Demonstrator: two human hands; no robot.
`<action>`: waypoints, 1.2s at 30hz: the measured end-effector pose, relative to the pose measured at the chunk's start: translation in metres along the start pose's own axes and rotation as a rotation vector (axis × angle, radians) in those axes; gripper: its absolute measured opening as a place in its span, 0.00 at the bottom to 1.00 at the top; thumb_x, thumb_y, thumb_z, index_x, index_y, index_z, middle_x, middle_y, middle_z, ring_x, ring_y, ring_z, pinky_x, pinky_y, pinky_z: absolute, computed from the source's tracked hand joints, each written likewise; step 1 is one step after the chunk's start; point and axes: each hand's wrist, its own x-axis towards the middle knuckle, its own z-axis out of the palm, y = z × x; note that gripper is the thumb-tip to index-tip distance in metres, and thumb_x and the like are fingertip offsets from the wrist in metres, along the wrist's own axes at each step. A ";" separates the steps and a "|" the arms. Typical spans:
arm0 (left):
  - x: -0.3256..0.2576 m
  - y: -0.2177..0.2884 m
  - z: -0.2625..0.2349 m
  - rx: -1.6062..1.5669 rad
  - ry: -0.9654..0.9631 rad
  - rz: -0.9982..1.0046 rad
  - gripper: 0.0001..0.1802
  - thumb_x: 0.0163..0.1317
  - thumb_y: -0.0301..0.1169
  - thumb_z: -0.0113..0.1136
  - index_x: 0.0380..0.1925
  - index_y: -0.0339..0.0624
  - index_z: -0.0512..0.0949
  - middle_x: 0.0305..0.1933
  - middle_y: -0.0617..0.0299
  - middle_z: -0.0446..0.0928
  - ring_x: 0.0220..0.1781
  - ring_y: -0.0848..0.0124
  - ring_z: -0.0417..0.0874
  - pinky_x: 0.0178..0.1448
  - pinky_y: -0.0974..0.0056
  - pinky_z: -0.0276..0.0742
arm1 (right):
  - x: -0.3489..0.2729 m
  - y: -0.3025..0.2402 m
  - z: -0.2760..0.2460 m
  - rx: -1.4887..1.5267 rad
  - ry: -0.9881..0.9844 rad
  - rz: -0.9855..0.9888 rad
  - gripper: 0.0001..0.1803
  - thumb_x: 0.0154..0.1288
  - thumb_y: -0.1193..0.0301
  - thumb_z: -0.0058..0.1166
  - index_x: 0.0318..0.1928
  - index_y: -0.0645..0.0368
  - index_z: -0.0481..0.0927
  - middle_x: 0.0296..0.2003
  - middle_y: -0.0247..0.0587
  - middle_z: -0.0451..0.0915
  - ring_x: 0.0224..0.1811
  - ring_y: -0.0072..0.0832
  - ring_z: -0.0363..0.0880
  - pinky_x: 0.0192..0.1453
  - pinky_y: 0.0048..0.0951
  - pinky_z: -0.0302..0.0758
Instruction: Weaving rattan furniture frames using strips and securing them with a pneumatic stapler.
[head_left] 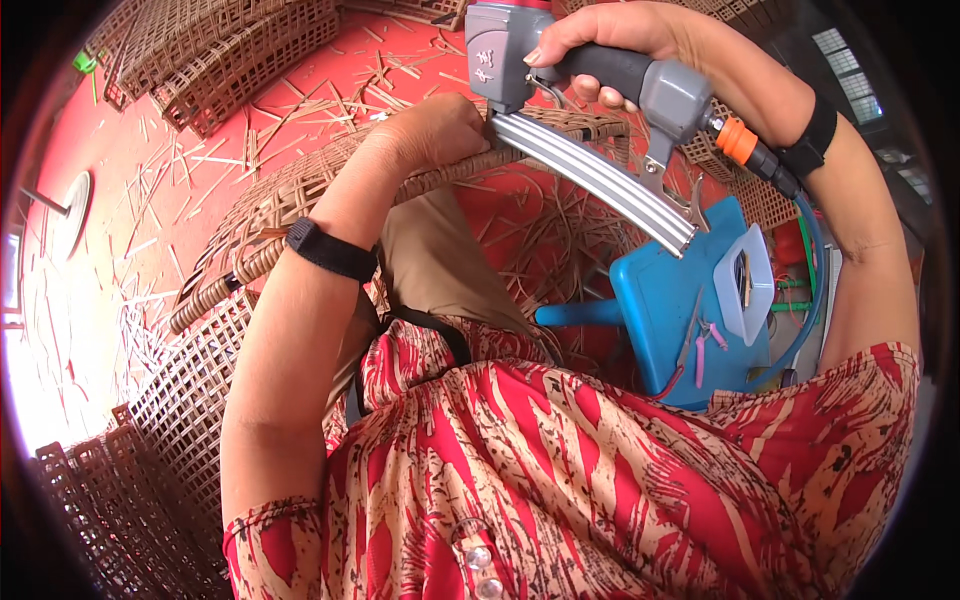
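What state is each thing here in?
Right hand: wrapped around gun
Left hand: curled on wicker's edge
Gun: held, hose attached
Hose: connected
Stool: bearing tray, pliers
Tray: holding small things
Pliers: handles apart
Floor: littered with strips

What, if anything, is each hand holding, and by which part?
The right hand grips a grey nail gun by its dark handle. The left hand is at the woven panel's rim; whether it grips cannot be told.
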 end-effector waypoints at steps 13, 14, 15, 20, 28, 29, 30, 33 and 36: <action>-0.004 -0.014 0.010 0.024 0.005 -0.008 0.20 0.60 0.42 0.57 0.41 0.36 0.84 0.43 0.42 0.83 0.47 0.48 0.84 0.55 0.50 0.79 | 0.012 -0.008 0.006 0.032 -0.053 0.011 0.14 0.72 0.61 0.53 0.34 0.58 0.77 0.21 0.33 0.75 0.19 0.22 0.74 0.22 0.25 0.74; -0.005 -0.014 0.010 0.039 -0.005 -0.036 0.20 0.61 0.41 0.56 0.42 0.37 0.84 0.44 0.42 0.83 0.48 0.48 0.84 0.56 0.50 0.79 | 0.014 -0.009 0.006 0.031 -0.049 0.013 0.14 0.72 0.61 0.53 0.34 0.58 0.77 0.21 0.33 0.75 0.19 0.22 0.74 0.22 0.25 0.74; -0.005 -0.015 0.011 0.054 -0.014 -0.065 0.19 0.61 0.40 0.55 0.42 0.37 0.84 0.45 0.42 0.83 0.49 0.48 0.84 0.57 0.50 0.79 | 0.016 -0.012 0.005 0.045 -0.062 0.037 0.13 0.70 0.63 0.56 0.34 0.59 0.78 0.21 0.34 0.76 0.20 0.24 0.75 0.24 0.27 0.75; -0.016 -0.016 0.014 -0.026 0.069 -0.020 0.17 0.65 0.38 0.55 0.40 0.37 0.85 0.38 0.45 0.84 0.42 0.51 0.85 0.50 0.54 0.80 | 0.012 -0.014 0.031 -0.034 0.183 0.068 0.14 0.67 0.60 0.59 0.36 0.58 0.79 0.18 0.33 0.76 0.15 0.20 0.74 0.17 0.22 0.74; -0.024 -0.012 0.005 -0.152 0.031 -0.087 0.18 0.60 0.39 0.56 0.41 0.40 0.85 0.40 0.43 0.84 0.46 0.49 0.85 0.54 0.52 0.79 | 0.014 -0.021 0.036 -0.149 0.323 0.068 0.16 0.66 0.55 0.58 0.40 0.55 0.79 0.16 0.28 0.74 0.12 0.16 0.72 0.14 0.18 0.73; -0.025 -0.012 0.005 -0.153 0.040 -0.090 0.17 0.60 0.39 0.56 0.40 0.40 0.86 0.39 0.43 0.84 0.45 0.49 0.85 0.54 0.52 0.79 | 0.015 -0.021 0.036 -0.151 0.324 0.070 0.16 0.66 0.55 0.58 0.40 0.55 0.79 0.16 0.28 0.74 0.12 0.16 0.72 0.14 0.18 0.73; -0.025 -0.012 0.005 -0.154 0.049 -0.093 0.17 0.60 0.39 0.56 0.38 0.40 0.86 0.38 0.43 0.84 0.45 0.49 0.85 0.54 0.53 0.79 | 0.016 -0.020 0.034 -0.128 0.313 0.076 0.16 0.66 0.55 0.58 0.40 0.55 0.79 0.16 0.28 0.74 0.12 0.16 0.72 0.14 0.18 0.73; -0.029 -0.010 0.004 -0.174 0.039 -0.088 0.17 0.59 0.39 0.56 0.38 0.39 0.86 0.39 0.43 0.84 0.45 0.49 0.85 0.54 0.53 0.79 | 0.018 -0.017 0.035 -0.089 0.307 0.071 0.16 0.66 0.56 0.59 0.40 0.56 0.79 0.16 0.28 0.74 0.12 0.15 0.72 0.14 0.17 0.73; -0.028 -0.014 0.009 -0.155 0.040 -0.090 0.17 0.60 0.38 0.55 0.39 0.39 0.86 0.40 0.43 0.84 0.47 0.49 0.85 0.55 0.52 0.78 | 0.021 -0.017 0.043 -0.114 0.376 0.039 0.15 0.65 0.57 0.60 0.40 0.56 0.79 0.16 0.28 0.74 0.12 0.15 0.71 0.14 0.17 0.73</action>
